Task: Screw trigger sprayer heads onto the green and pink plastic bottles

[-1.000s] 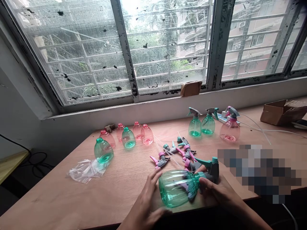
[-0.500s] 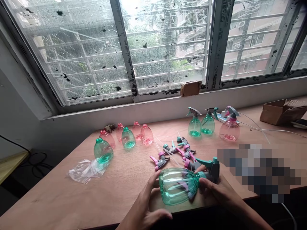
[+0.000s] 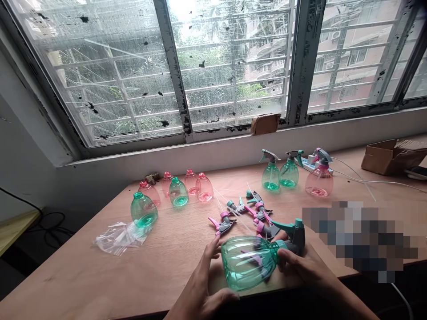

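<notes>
A green see-through spray bottle [image 3: 248,262] lies sideways in the air over the front edge of the table, its base towards the left. My right hand [image 3: 300,264] is closed round the neck, with the thumb on the collar of the grey and green trigger head [image 3: 293,235]. By the base, my left hand [image 3: 207,278] is spread with thumb and fingers apart; whether a fingertip touches the bottle I cannot tell. Behind the bottle lie several loose trigger heads [image 3: 225,224], pink, green and grey, with thin tubes. Some show through the bottle's wall.
Several open-necked pink and green bottles, among them a green bottle [image 3: 143,211], stand at the left beside a clear plastic bag [image 3: 120,238]. Assembled spray bottles [image 3: 271,175] stand at the back right near a power strip [image 3: 305,164]. A cardboard box [image 3: 390,158] is farther right.
The bottle's base has tipped slightly downwards, and the bottle has turned a little. My left hand has shifted slightly at the base. My right hand keeps its grip at the neck.
</notes>
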### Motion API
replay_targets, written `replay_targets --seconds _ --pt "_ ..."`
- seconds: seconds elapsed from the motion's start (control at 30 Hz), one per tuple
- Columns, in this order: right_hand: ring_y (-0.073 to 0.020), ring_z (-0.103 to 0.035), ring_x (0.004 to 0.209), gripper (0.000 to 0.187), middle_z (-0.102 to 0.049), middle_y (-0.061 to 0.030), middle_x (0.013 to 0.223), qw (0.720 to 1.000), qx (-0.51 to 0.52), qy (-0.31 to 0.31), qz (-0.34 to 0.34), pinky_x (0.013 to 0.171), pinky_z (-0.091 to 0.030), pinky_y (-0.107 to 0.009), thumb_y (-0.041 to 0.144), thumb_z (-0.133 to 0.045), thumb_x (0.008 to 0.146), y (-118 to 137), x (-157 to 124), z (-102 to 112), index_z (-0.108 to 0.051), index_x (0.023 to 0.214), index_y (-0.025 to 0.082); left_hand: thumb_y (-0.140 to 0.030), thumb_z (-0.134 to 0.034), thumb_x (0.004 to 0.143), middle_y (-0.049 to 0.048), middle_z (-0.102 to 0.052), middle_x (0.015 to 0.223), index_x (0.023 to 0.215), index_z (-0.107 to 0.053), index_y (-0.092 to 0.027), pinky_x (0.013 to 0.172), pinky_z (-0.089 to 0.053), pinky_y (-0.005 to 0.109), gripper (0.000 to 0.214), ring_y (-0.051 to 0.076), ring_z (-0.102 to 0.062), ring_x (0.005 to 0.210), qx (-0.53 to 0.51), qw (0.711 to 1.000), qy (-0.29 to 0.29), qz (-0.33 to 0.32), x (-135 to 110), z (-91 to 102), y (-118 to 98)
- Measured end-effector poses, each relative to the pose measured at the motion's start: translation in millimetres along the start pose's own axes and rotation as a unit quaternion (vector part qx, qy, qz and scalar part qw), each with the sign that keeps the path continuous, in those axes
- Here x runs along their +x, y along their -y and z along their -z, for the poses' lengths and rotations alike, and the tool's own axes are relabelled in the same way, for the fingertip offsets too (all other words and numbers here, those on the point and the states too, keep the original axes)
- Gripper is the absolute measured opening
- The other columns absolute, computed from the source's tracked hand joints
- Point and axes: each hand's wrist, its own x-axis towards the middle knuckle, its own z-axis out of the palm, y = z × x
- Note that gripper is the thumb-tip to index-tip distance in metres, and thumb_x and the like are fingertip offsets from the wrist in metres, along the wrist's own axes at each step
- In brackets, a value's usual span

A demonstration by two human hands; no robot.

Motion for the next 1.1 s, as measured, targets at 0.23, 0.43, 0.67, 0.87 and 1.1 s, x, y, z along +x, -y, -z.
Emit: replay_targets --seconds 0.23,0.43,0.67,0.87,1.1 --pt "-0.0186 -0.058 0.052 0.05 -0.064 0.0011 0.057 1.0 -0.009 -0.011 0.0 0.052 -0.047 -0.03 0.062 -0.08 0.076 1 0 -1 -0.061 0.092 0.02 -0.039 -0.085 0.082 0.0075 -0.039 0.164 0.158 -0.027 -0.041 0.116 -0.045 0.043 0.095 0.034 -0.055 0.137 -0.058 0.998 0.031 0.001 1 -1.8 0" --pt "-0.018 -0.059 0.053 0.047 -0.063 0.0015 0.058 1.0 -0.001 -0.007 0.01 0.052 -0.047 -0.029 0.059 -0.08 0.077 -2 2 1 -0.062 0.09 0.018 -0.018 -0.082 0.082 0.007 -0.046 0.161 0.157 -0.035 -0.035 0.121 -0.041 0.044 0.09 0.033 -0.045 0.146 -0.069 0.997 0.023 0.02 4 -2.4 -8" --pt "-0.017 -0.059 0.053 0.045 -0.065 0.001 0.058 1.0 0.009 0.015 0.01 0.053 -0.046 -0.028 0.057 -0.081 0.079 -4 1 3 -0.061 0.093 0.018 -0.041 -0.069 0.096 0.0106 -0.059 0.149 0.151 -0.037 -0.035 0.111 -0.05 0.044 0.063 0.032 -0.06 0.134 -0.163 0.986 0.023 0.028 4 -0.5 -19" --pt "-0.0186 -0.059 0.052 0.047 -0.064 0.0005 0.058 1.0 -0.017 -0.007 0.018 0.051 -0.046 -0.029 0.06 -0.078 0.079 -10 4 5 -0.061 0.093 0.019 -0.034 -0.079 0.089 0.0075 -0.057 0.152 0.149 -0.042 -0.036 0.117 -0.044 0.043 0.07 0.031 -0.055 0.138 -0.136 0.99 0.03 0.016 6 -2.6 -10" --pt "-0.0172 -0.058 0.054 0.044 -0.064 0.0009 0.058 1.0 -0.008 0.004 0.017 0.052 -0.046 -0.028 0.057 -0.077 0.083 -11 5 4 -0.063 0.095 0.018 -0.017 -0.078 0.085 0.0083 -0.057 0.148 0.147 -0.046 -0.035 0.107 -0.052 0.041 0.072 0.029 -0.063 0.124 -0.024 0.999 -0.024 0.022 3 -4.3 -7"
